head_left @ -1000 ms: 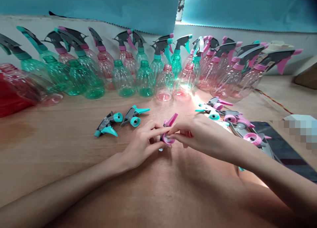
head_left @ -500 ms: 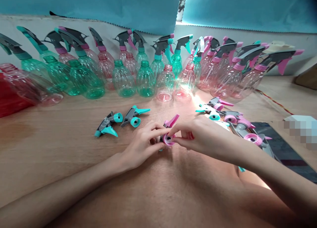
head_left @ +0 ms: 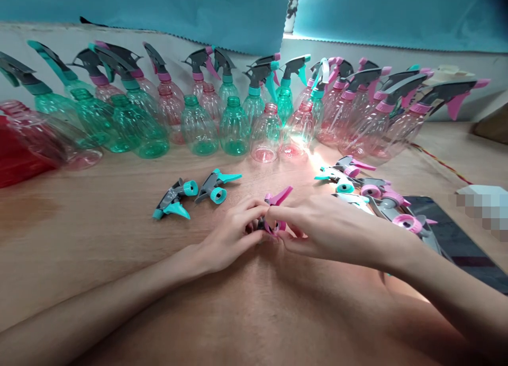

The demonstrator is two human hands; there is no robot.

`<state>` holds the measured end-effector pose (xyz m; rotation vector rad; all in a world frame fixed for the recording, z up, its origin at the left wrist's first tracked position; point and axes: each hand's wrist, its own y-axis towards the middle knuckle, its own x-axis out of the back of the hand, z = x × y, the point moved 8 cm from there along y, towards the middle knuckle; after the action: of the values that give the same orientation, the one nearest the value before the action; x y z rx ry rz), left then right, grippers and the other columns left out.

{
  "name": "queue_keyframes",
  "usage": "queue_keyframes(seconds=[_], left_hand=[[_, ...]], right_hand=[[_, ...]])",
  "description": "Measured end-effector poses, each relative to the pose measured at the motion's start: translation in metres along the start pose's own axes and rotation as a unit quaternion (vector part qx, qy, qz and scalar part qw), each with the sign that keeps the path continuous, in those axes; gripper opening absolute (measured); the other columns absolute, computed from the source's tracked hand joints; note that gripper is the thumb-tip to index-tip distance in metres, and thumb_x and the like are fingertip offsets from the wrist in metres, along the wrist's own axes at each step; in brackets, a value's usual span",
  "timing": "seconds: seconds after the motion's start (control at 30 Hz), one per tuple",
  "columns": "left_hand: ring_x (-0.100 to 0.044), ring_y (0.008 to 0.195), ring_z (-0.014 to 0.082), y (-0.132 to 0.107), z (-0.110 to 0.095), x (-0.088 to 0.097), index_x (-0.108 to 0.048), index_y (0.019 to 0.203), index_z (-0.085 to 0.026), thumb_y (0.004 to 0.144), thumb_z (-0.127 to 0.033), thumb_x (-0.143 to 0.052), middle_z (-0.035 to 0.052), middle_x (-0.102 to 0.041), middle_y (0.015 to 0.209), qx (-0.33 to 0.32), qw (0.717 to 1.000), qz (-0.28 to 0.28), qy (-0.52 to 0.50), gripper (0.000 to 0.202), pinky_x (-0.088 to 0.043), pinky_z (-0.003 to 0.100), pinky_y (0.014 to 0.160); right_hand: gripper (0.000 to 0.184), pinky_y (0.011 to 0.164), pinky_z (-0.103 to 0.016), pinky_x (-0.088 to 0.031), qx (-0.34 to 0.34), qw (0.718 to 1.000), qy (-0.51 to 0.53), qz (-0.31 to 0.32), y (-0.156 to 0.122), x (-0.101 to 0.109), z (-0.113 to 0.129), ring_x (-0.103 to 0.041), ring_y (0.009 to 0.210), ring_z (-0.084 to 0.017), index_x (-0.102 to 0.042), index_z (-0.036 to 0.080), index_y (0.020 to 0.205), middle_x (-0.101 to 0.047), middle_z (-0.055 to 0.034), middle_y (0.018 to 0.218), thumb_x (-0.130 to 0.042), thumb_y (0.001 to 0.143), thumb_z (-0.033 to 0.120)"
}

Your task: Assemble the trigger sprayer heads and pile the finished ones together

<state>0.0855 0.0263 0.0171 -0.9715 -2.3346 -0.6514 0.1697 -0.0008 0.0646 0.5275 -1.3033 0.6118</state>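
Between my two hands is a grey and pink trigger sprayer head (head_left: 281, 197), its pink trigger pointing up and its collar turned toward me. My left hand (head_left: 234, 233) is closed around the grey body from the left. The fingers of my right hand (head_left: 317, 225) pinch at the pink collar and cover part of it. Two grey and teal sprayer heads (head_left: 214, 187) lie on the table to the left of my hands. A pile of pink and teal sprayer heads (head_left: 407, 223) lies to the right, partly behind my right forearm.
Clear green bottles (head_left: 235, 130) and pink bottles (head_left: 265, 135) without tops stand in a row beyond my hands. Behind them are bottles fitted with sprayer heads (head_left: 260, 72). A dark flat tablet (head_left: 464, 244) lies at the right, near a red and yellow cord (head_left: 440, 163).
My right fingers have moved slightly down and over the pink collar, hiding more of it. The pink trigger has shifted a little to the right. My left hand keeps its hold.
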Motion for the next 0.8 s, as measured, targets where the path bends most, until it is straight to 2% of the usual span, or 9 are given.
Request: queue_keyframes(seconds=[0.17,0.47,0.67,0.8], left_hand=[[-0.049,0.085,0.0122,0.0,0.001,0.0,-0.058,0.101,-0.018,0.083,-0.003,-0.052,0.0009,-0.053,0.106,0.0,1.0,-0.004,-0.006,0.024,-0.04,0.021,0.067],[-0.05,0.081,0.0128,0.0,0.001,0.003,-0.058,0.098,-0.016,0.084,-0.01,-0.053,0.0025,-0.055,0.102,0.007,1.0,-0.023,-0.016,0.016,-0.042,0.022,0.065],[-0.053,0.097,0.0171,0.001,-0.002,0.003,-0.056,0.106,-0.019,0.084,-0.009,-0.052,0.0036,-0.055,0.108,-0.009,1.0,-0.021,-0.013,0.024,-0.045,0.026,0.076],[-0.054,0.096,0.0173,0.001,-0.001,0.004,-0.055,0.106,-0.019,0.086,-0.013,-0.052,0.0037,-0.056,0.107,-0.006,0.999,-0.025,-0.029,0.022,-0.046,0.026,0.076]], right_hand=[[0.02,0.049,-0.027,-0.018,0.004,0.998,-0.059,-0.008,0.001,0.0,0.002,-0.043,0.054,-0.013,-0.058,0.023,0.101,-0.056,0.0019,0.065,-0.045,0.086,0.025],[0.027,0.052,-0.028,-0.026,0.007,1.0,0.009,-0.003,0.01,-0.007,0.008,-0.052,0.059,-0.015,-0.055,0.015,0.105,-0.061,-0.0019,0.07,-0.042,0.083,0.02],[0.017,0.052,-0.028,-0.025,0.012,1.0,-0.002,0.011,0.009,-0.007,0.01,-0.051,0.059,-0.012,-0.055,0.017,0.09,-0.064,-0.0042,0.078,-0.043,0.079,0.017],[0.012,0.052,-0.027,-0.025,0.021,1.0,-0.006,0.005,0.011,-0.006,0.012,-0.048,0.057,-0.011,-0.053,0.018,0.084,-0.065,-0.0043,0.08,-0.043,0.078,0.018]])
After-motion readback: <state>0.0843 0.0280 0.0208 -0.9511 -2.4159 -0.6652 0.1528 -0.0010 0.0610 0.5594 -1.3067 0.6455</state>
